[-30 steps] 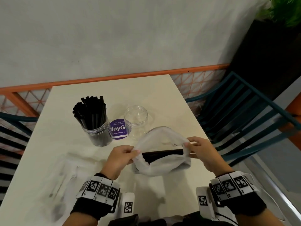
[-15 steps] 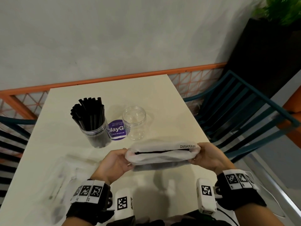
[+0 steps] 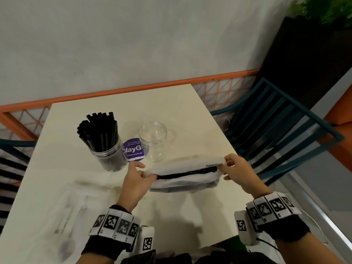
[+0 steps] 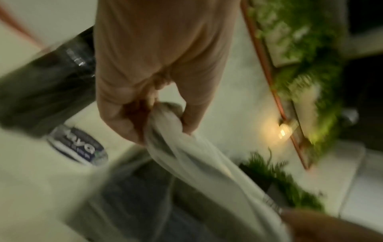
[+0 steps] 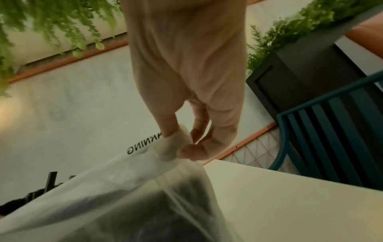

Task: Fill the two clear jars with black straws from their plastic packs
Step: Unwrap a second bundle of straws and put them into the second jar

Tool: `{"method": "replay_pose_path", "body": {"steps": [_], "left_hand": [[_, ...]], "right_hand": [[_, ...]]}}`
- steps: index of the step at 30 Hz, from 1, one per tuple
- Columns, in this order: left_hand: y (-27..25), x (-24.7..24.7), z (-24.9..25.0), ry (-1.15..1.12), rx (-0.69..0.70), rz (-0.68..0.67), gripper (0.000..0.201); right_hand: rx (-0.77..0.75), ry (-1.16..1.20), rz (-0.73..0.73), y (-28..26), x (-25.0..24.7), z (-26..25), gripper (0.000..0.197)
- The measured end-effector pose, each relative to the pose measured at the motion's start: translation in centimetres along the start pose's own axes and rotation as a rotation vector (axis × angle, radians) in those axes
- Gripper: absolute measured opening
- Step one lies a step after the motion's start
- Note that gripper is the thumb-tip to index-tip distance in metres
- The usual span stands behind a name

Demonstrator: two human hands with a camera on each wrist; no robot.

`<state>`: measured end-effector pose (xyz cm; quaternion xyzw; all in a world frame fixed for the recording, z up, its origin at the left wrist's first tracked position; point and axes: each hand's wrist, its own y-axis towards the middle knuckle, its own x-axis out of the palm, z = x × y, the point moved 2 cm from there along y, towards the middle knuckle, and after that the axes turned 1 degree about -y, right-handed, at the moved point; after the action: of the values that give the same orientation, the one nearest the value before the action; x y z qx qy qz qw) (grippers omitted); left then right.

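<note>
Over the cream table (image 3: 80,187), my left hand (image 3: 136,180) & right hand (image 3: 239,174) each pinch an end of the straw pack (image 3: 182,178), stretched betw. them.

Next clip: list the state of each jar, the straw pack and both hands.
Left jar: upright, full of black straws.
Right jar: upright, empty, no lid.
Straw pack: held up between both hands, straws inside.
Left hand: pinching the pack's left end.
Right hand: pinching the pack's right end.
</note>
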<state>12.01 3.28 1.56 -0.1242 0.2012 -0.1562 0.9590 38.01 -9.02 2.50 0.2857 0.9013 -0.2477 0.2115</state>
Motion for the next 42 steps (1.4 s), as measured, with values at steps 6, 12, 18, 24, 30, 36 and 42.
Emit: {"method": "replay_pose_path", "body": {"steps": [6, 12, 18, 24, 30, 36, 42], "left_hand": [[-0.3, -0.6, -1.6, 0.354, 0.096, 0.03, 0.017], [-0.9, 0.0, -1.8, -0.086, -0.045, -0.203, 0.016], [-0.5, -1.2, -1.9, -0.275, -0.139, -0.191, 0.016], [-0.2, -1.3, -2.3, -0.715, -0.28, -0.271, 0.014], [-0.7, 0.3, -1.7, -0.577, -0.25, -0.254, 0.016], [-0.5, 0.8, -0.9, -0.388, -0.187, -0.284, 0.018], [-1.1, 1.0, 0.1, -0.194, -0.08, -0.378, 0.035]], "right_hand": [[0.144, 0.214, -0.156, -0.9, -0.1, 1.1, 0.008], [0.228, 0.532, -0.219, -1.1, 0.9, 2.6, 0.018], [0.378, 0.797, -0.35, -1.3, 0.9, 3.3, 0.024], [0.454, 0.933, -0.417, -1.6, 1.4, 2.7, 0.021], [0.191, 0.231, -0.169, -1.1, 2.2, 1.6, 0.01], [-0.624, -0.494, -0.112, -3.3, 5.0, -0.5, 0.021], [-0.798, -0.607, -0.229, -3.0, 8.6, -3.4, 0.031]]}}
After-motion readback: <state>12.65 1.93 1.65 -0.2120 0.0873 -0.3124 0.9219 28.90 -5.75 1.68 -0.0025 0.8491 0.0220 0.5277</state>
